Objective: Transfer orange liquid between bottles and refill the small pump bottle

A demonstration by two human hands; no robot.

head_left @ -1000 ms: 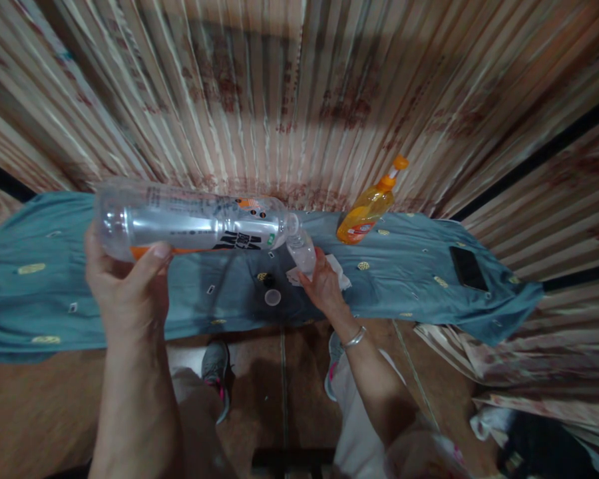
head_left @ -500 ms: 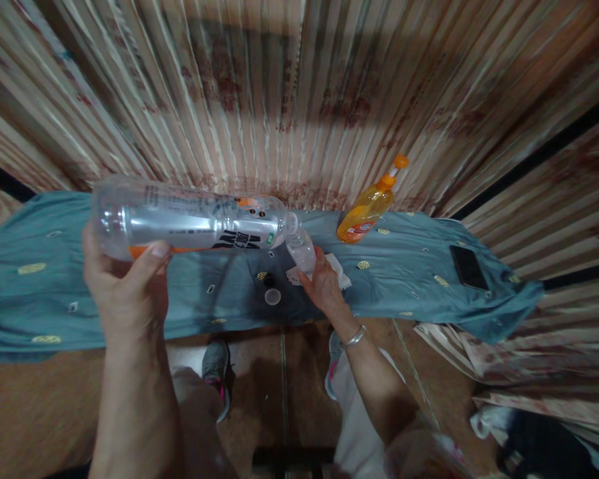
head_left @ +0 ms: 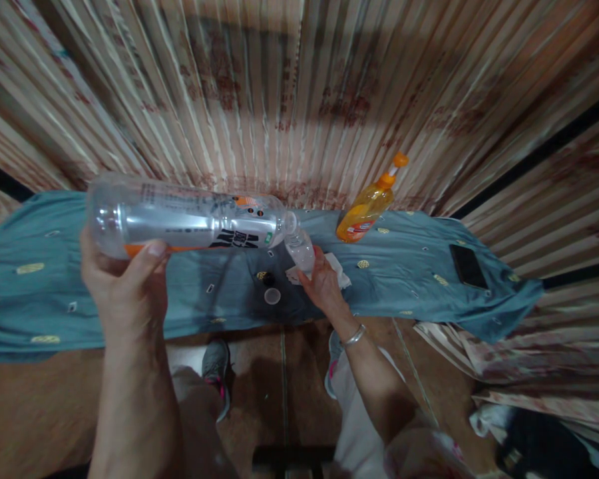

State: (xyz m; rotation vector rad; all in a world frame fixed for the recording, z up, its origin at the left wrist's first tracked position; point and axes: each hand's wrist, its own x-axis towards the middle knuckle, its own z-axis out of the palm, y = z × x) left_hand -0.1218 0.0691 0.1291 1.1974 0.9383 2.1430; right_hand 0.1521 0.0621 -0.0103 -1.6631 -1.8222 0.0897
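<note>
A large clear plastic bottle (head_left: 184,216) with a silver, orange and black label lies sideways in the air, its mouth toward the right. My left hand (head_left: 130,286) is wrapped round its base end, thumb over the label. At the large bottle's mouth is the neck of a small clear bottle (head_left: 301,249), which leans to the upper left. My right hand (head_left: 322,279) grips this small bottle near its lower end. Under that hand lies a crumpled white tissue (head_left: 340,271). Nearby on the cloth are a round translucent lid (head_left: 272,296) and a small black cap (head_left: 268,280).
An orange pump bottle (head_left: 364,213) stands on the teal cloth (head_left: 404,266) at the back right. Farther right lies a black phone (head_left: 468,266). A pleated curtain (head_left: 279,100) hangs behind the cloth-covered table. Dark clothing (head_left: 539,442) lies at the lower right.
The large bottle and my left hand have shifted very slightly left. The small bottle and my right hand hold nearly the same place.
</note>
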